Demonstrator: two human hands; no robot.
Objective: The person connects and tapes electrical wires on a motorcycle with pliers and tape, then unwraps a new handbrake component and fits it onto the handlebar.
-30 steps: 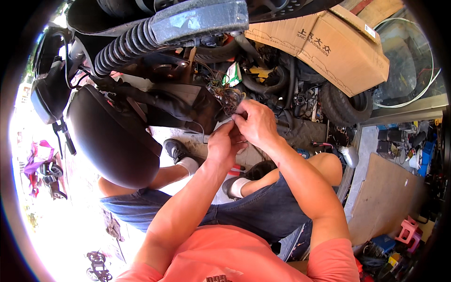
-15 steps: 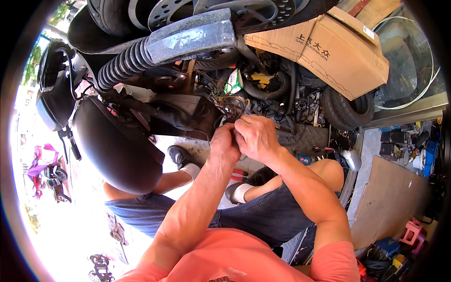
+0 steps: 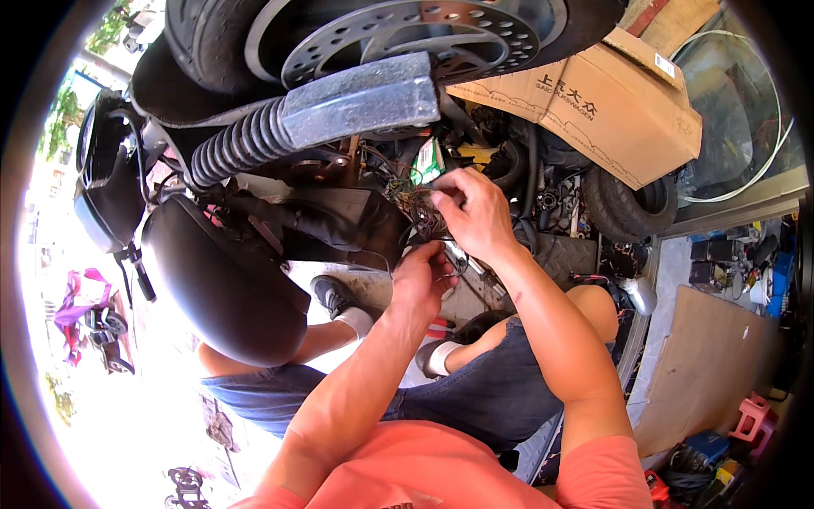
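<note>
A: We note our right hand [image 3: 475,216] up on the tangle of wires [image 3: 424,208] under the scooter, fingers pinched narrow on a strand. Half a second back it sat lower, level with the left.

B: Agreed. Our left hand [image 3: 424,280] is now just beneath it, fingers curled close below the bundle; whether it grips a wire we cannot tell. The two hands have drawn apart up and down, right above left.

A: So we judge the work has gone from gathering the wires to picking one out.

B: The bundle hangs beside the green part [image 3: 428,161], behind the grey fork leg [image 3: 356,102] and its ribbed black boot [image 3: 237,148].

A: Outward: brake disc [image 3: 407,38] overhead, black fairing [image 3: 220,288] to our left, cardboard box [image 3: 593,110] to our right, spare tyre [image 3: 627,204] under it.
</note>
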